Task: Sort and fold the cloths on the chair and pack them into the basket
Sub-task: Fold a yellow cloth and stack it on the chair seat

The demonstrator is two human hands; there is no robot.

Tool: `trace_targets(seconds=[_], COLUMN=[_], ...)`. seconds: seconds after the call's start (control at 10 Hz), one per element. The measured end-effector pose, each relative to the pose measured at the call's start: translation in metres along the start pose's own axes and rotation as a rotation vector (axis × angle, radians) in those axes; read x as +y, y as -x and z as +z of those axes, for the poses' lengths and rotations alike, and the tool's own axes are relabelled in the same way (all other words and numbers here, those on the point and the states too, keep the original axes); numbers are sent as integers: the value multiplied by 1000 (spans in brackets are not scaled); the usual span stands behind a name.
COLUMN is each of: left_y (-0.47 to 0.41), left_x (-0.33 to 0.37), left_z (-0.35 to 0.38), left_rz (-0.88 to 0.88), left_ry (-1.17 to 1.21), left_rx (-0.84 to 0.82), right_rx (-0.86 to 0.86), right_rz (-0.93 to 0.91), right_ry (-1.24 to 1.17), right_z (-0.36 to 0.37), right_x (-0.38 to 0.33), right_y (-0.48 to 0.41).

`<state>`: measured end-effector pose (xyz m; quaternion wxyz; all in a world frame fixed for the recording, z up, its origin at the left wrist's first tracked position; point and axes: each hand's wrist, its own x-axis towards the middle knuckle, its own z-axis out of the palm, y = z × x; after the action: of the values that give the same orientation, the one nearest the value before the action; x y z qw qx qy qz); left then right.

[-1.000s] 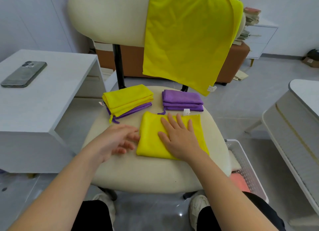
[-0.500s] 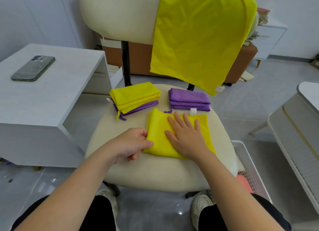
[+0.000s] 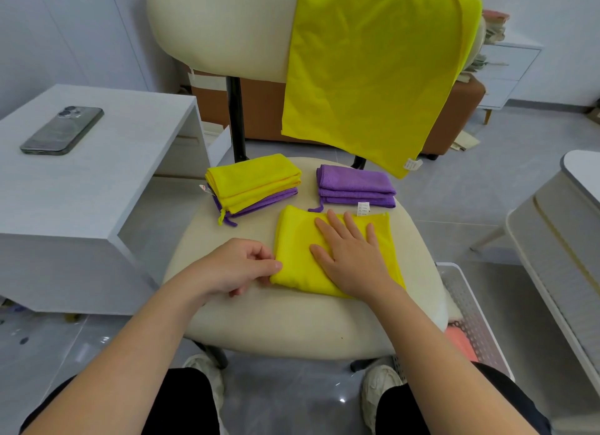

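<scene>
Folded yellow cloth point(image 3: 295, 239) lies at the front of the chair seat point(image 3: 292, 321). Right hand point(image 3: 350, 256) rests flat on it, fingers point(image 3: 337, 223) straight and spread. Left hand point(image 3: 240, 265) pinches its left edge, fingers curled. Yellow-and-purple stack point(image 3: 253, 181) and purple stack point(image 3: 354, 184) sit at the seat's rear. Basket point(image 3: 467, 308) stands right of the seat.

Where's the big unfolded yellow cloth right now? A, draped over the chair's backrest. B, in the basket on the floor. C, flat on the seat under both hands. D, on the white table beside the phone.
A: the unfolded yellow cloth hangs over the backrest, its tagged corner dangling above the seat.
</scene>
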<state>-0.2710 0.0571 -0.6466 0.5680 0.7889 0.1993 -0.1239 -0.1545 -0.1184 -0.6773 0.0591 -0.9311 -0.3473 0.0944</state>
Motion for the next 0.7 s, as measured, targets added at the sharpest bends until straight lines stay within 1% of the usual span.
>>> trace_targets(seconds=[0.1,0.2,0.3,0.4,0.6,0.7], left_y=[5,5,1,0,3,4], left_x=[-1,-3,-3,-2,1,6], left_z=[-4,2,7,4,0,-2], left_rz=[-27,-16,24,1,-53,-84], left_ry=[-52,-112,-155,-170,-217,-301], left_rx=[-169,-207,-187,-187,-237,-209], right_rx=[-1,3,2,-3,-4,-2], right_rz=[0,0,1,-3,-3,-3], right_ry=[4,6,4,-6,-10,-3], right_z=[0,0,-1,-1,-2,0], right_x=[0,0,0,0,1,0], right_y=[0,0,0,0,0,0])
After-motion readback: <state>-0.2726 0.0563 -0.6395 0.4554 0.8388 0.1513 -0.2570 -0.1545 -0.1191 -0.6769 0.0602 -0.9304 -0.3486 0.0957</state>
